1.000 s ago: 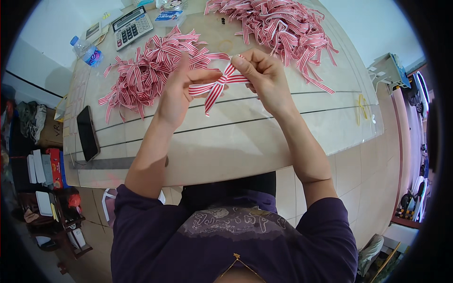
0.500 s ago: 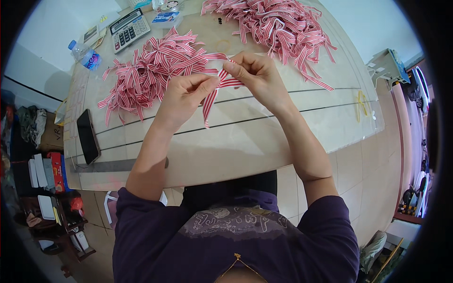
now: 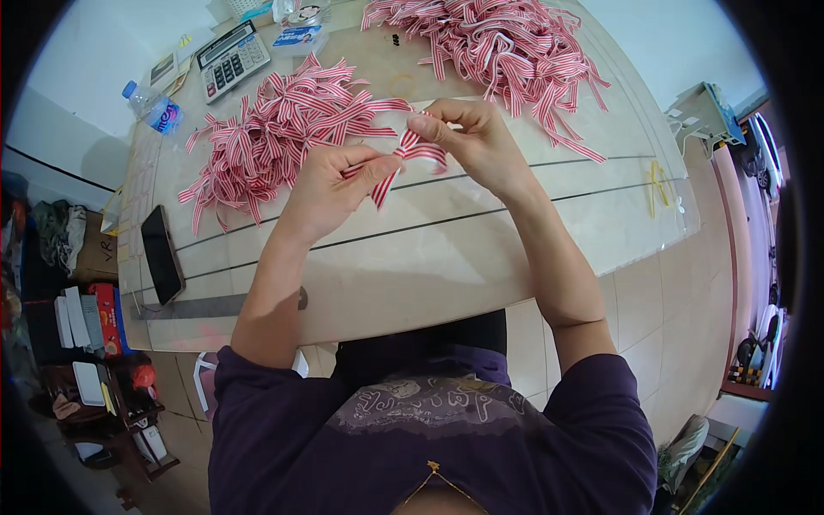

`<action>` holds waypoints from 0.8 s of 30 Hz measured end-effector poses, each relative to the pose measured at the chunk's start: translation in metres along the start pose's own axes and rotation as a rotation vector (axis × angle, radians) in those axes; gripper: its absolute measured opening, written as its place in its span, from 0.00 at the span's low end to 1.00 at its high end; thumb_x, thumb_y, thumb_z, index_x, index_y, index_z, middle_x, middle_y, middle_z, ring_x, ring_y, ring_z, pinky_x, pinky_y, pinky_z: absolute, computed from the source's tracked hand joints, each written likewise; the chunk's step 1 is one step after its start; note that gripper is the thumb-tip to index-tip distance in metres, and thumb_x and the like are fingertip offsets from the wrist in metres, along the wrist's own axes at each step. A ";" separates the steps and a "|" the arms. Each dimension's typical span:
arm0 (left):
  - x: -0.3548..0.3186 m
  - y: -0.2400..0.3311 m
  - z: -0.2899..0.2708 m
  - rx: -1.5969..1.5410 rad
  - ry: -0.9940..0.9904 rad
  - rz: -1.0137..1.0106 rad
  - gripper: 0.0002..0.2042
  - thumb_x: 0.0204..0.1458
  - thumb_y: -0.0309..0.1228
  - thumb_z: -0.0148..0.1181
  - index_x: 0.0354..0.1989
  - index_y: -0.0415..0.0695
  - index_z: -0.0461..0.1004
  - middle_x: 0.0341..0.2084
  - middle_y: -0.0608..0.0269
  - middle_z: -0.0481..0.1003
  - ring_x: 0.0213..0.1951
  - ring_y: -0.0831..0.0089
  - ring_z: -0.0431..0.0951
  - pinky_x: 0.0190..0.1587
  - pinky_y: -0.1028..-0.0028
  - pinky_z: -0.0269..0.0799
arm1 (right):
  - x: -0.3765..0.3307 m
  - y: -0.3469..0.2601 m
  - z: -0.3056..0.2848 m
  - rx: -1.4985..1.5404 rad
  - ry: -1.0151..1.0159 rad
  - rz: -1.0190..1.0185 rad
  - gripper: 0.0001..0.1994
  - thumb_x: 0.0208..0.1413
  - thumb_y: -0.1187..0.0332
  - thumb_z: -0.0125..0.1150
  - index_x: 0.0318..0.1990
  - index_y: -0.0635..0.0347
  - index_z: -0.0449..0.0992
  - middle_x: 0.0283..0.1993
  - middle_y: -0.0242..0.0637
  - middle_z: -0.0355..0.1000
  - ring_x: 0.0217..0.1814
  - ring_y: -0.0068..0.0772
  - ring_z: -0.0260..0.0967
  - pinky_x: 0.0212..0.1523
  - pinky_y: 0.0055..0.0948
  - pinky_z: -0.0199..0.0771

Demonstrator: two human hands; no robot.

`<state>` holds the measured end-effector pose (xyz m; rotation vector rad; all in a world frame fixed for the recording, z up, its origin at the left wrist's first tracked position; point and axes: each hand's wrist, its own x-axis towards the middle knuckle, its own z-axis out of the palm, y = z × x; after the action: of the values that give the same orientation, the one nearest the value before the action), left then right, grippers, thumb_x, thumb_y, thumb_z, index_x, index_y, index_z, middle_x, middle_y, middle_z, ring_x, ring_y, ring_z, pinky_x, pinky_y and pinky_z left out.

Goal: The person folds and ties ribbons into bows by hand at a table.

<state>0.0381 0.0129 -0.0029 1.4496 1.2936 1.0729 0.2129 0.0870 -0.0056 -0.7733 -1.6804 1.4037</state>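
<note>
A red-and-white striped ribbon bow (image 3: 419,153) is held above the table between my two hands. My left hand (image 3: 342,178) pinches it near its middle, thumb against the fingers. My right hand (image 3: 470,137) pinches an upper part of it between thumb and forefinger. One loop bulges to the right below my right fingers, and a tail hangs beneath my left thumb. The knot is partly covered by my fingertips. Just behind my left hand lies a heap of similar striped bows (image 3: 266,137). A larger pile of striped ribbons (image 3: 506,51) spreads beyond my right hand.
On the table's left are a phone (image 3: 161,255), a metal ruler (image 3: 219,305), a calculator (image 3: 232,60) and a water bottle (image 3: 154,109). A clear box (image 3: 299,41) stands at the back. Yellow ties (image 3: 657,189) lie near the right edge, and a rubber band (image 3: 402,85) behind my hands.
The bow's right part has turned from a flat strip into a rounded loop, and its hanging tail looks shorter. Both hands keep their pinch and have shifted only slightly.
</note>
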 end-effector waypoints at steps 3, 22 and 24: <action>0.003 -0.001 0.003 0.156 0.010 0.062 0.05 0.47 0.26 0.57 0.23 0.37 0.73 0.13 0.72 0.65 0.15 0.82 0.56 0.17 0.81 0.50 | 0.001 0.010 0.000 -0.008 0.062 -0.061 0.12 0.49 0.66 0.60 0.21 0.67 0.75 0.13 0.25 0.59 0.14 0.16 0.47 0.15 0.16 0.49; -0.003 0.059 0.077 0.418 0.127 0.416 0.11 0.44 0.23 0.58 0.14 0.40 0.64 0.09 0.71 0.60 0.14 0.79 0.55 0.17 0.78 0.51 | -0.034 -0.016 -0.067 -0.490 0.137 -0.110 0.10 0.47 0.66 0.61 0.22 0.63 0.77 0.14 0.28 0.67 0.16 0.19 0.57 0.18 0.19 0.57; -0.005 0.058 0.061 0.517 0.427 0.350 0.11 0.47 0.26 0.57 0.15 0.38 0.66 0.08 0.72 0.61 0.13 0.81 0.54 0.16 0.78 0.51 | -0.028 -0.019 -0.105 -0.686 0.295 -0.103 0.11 0.47 0.63 0.61 0.26 0.63 0.76 0.17 0.30 0.69 0.16 0.21 0.58 0.18 0.21 0.59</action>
<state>0.1098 0.0005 0.0392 1.9551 1.7526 1.3985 0.3184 0.1108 0.0152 -1.1784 -1.9324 0.5822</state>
